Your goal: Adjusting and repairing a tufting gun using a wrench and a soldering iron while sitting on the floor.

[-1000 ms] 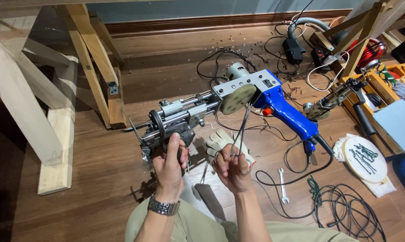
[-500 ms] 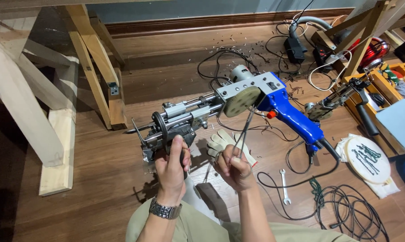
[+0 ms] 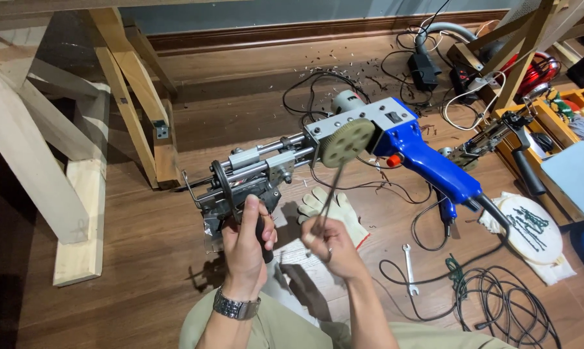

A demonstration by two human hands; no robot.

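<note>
1. Your tufting gun (image 3: 343, 145): glossy blue plastic handle (image 3: 427, 165), matt grey metal body w/ bare steel rods up front.
2. Gear wheel (image 3: 347, 142): pale, dull plastic look, fine-toothed rim.
3. Thin rod (image 3: 327, 200) in your right hand (image 3: 334, 249): dark, smooth metal.
4. Grip (image 3: 265, 223) in your left hand (image 3: 243, 249): black, matt.
5. Wristwatch (image 3: 235, 307): shiny metal band.
6. Glove (image 3: 334, 210): off-white cloth, soft weave.
7. Floor (image 3: 143, 258): brown wood, semi-gloss.
8. Frame beams (image 3: 127, 84): raw pale wood, unfinished.
9. Spanner (image 3: 409, 268): bright metal.
</note>
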